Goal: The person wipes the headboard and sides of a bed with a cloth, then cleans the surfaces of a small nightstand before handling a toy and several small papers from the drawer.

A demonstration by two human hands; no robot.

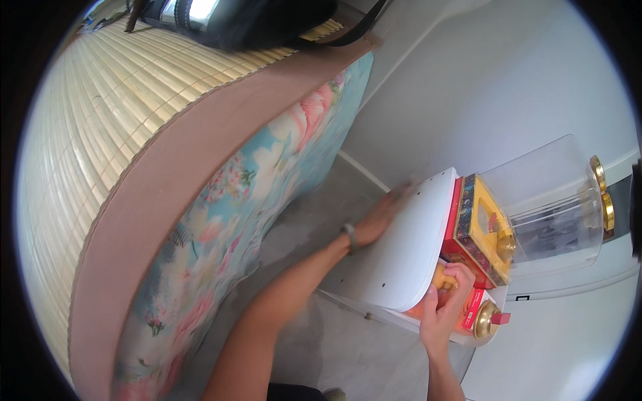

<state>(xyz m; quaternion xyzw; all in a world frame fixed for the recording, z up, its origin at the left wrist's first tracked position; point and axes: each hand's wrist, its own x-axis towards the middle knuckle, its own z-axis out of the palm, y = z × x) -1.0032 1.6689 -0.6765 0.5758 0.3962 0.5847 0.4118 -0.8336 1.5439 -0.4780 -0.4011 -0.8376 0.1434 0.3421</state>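
Note:
A white cabinet (386, 255) with rounded corners and small dark holes in its side panel stands before me. Against the panel's far part lies my left hand (383, 213), blurred, a band on its wrist, fingers stretched out. My right hand (451, 295) is at the panel's near edge, its fingers curled beside a rounded orange-yellow object (444, 276); whether it grips this is unclear. Just beyond are a red and yellow box (486, 225) and a small red box (471, 308). A gold-coloured round metal object (485, 319) with a red tab sits near them.
At the left is a bed with a slatted mat (150, 90) and a floral sheet (266, 175). A black bag (241, 22) lies on the mat. Clear plastic containers with gold lids (608, 210) stand beyond the boxes. A pale wall (476, 90) rises behind the cabinet.

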